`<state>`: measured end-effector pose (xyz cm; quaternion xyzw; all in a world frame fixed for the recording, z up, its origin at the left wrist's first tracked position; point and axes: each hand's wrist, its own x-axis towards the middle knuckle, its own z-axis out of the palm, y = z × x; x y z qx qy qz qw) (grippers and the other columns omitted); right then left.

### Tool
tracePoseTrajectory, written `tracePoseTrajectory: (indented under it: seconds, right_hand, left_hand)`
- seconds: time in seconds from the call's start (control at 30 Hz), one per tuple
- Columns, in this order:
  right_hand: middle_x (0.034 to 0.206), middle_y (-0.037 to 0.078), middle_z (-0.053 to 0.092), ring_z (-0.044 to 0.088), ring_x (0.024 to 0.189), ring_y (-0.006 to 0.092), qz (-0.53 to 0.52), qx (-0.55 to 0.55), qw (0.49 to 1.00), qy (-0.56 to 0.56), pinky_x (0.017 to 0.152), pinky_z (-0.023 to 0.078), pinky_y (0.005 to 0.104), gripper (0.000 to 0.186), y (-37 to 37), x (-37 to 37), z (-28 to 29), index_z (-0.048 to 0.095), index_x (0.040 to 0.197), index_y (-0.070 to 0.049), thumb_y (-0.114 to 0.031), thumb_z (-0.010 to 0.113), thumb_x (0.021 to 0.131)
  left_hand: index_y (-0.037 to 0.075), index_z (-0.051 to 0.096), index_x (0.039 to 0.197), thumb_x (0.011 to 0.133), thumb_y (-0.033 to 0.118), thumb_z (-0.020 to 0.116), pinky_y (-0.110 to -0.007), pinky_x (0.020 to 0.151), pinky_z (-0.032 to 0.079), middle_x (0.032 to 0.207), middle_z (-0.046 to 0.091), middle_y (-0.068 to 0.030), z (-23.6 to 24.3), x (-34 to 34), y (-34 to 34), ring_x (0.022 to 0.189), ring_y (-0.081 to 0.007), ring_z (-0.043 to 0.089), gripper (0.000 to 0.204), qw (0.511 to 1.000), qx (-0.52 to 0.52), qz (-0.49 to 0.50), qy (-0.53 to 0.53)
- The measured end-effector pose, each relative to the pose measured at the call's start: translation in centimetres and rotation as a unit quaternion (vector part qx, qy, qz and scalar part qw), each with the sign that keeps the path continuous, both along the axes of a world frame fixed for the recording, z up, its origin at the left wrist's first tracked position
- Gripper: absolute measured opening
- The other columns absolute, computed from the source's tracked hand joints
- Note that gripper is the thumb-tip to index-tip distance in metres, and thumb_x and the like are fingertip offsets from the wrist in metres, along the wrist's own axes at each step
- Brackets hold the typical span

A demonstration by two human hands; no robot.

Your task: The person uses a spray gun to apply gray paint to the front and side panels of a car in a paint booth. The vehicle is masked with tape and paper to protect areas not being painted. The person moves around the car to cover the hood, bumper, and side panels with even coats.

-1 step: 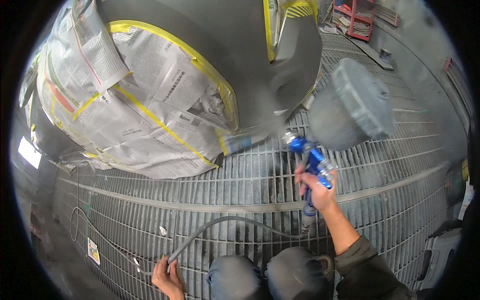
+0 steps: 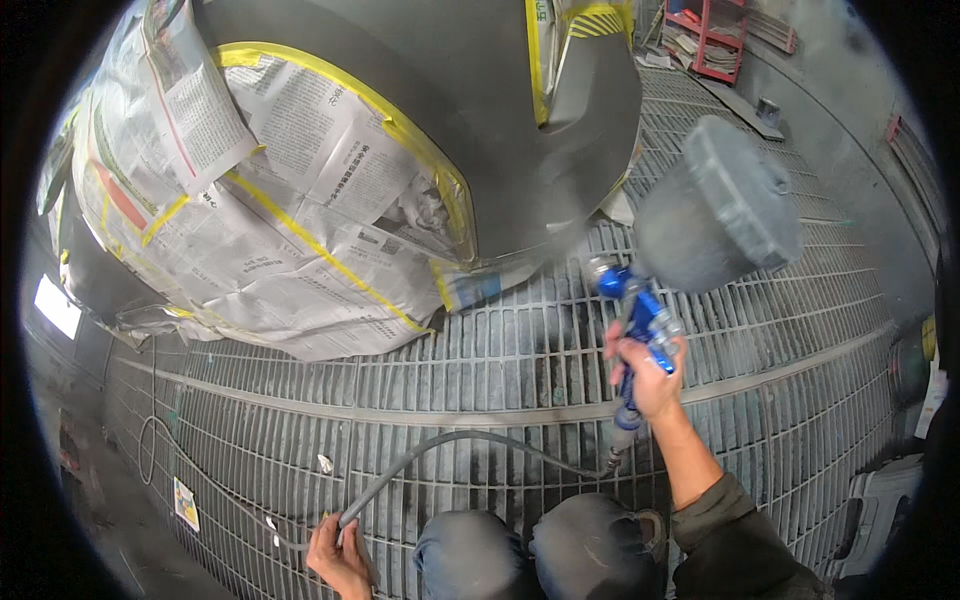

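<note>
My right hand is wrapped round the handle of a blue spray gun. A large grey paint cup tilts on top of the gun. Its silver nozzle points left toward the lower edge of a dark grey car body panel, with a gap between them. Faint mist hangs near that edge. At the lower left, my left hand pinches the grey air hose, which arcs across to the bottom of the gun's handle. Newspaper masking edged with yellow tape covers the area left of the panel.
Metal floor grating spreads under everything. A red shelf rack stands at the far right, a small can near it. A grey plastic stool or case sits at the lower right. The hose trails off along the left floor.
My right hand has shifted a little to the right with the spray gun, taking the nozzle farther from the panel's edge. My left hand has hardly moved on the hose.
</note>
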<state>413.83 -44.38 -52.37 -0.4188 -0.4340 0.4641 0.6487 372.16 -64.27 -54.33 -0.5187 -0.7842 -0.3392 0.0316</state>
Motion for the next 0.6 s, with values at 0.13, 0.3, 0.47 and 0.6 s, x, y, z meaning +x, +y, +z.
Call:
tracePoseTrajectory:
  seconds: [0.13,0.3,0.47,0.6]
  right_hand:
    - [0.097,0.009,0.069,0.068,0.077,0.0152,-0.168,0.000,0.986,-0.003,0.048,0.055,0.0257,0.020,0.4,1.0,3.2,0.065,0.106,0.004,-0.006,0.056,0.091]
    - [0.100,0.011,0.069,0.068,0.079,0.0151,-0.002,0.011,0.999,-0.032,0.050,0.057,0.0260,0.021,0.0,-1.0,5.3,0.064,0.110,0.003,-0.002,0.058,0.091]
    - [0.100,0.012,0.070,0.069,0.081,0.0173,0.199,0.016,0.979,0.041,0.051,0.058,0.0274,0.021,0.8,-3.6,9.8,0.065,0.109,0.004,-0.001,0.063,0.088]
    - [0.096,0.010,0.070,0.068,0.077,0.0151,0.084,0.022,0.996,-0.028,0.050,0.057,0.0267,0.016,0.9,-1.6,10.4,0.068,0.101,0.003,-0.001,0.061,0.087]
  left_hand:
    - [-0.006,0.069,0.098,0.082,-0.005,0.074,-0.030,0.057,0.050,0.083,0.067,-0.0159,-1.6,-0.1,0.8,0.071,-0.0214,0.065,0.017,0.999,0.001,-0.020,-0.027]
    - [-0.006,0.069,0.098,0.081,-0.005,0.074,-0.030,0.053,0.049,0.082,0.067,-0.0152,-1.3,-0.2,1.4,0.071,-0.0207,0.065,0.018,1.000,0.005,0.001,-0.030]
    - [-0.006,0.070,0.098,0.082,-0.003,0.073,-0.034,0.060,0.051,0.083,0.067,-0.0169,1.0,-0.7,2.4,0.072,-0.0270,0.066,0.017,1.000,0.028,-0.003,0.011]
    - [-0.006,0.070,0.098,0.080,-0.002,0.074,-0.037,0.063,0.051,0.083,0.068,-0.0181,0.3,-2.1,2.3,0.073,-0.0299,0.066,0.019,0.999,0.042,-0.011,0.020]
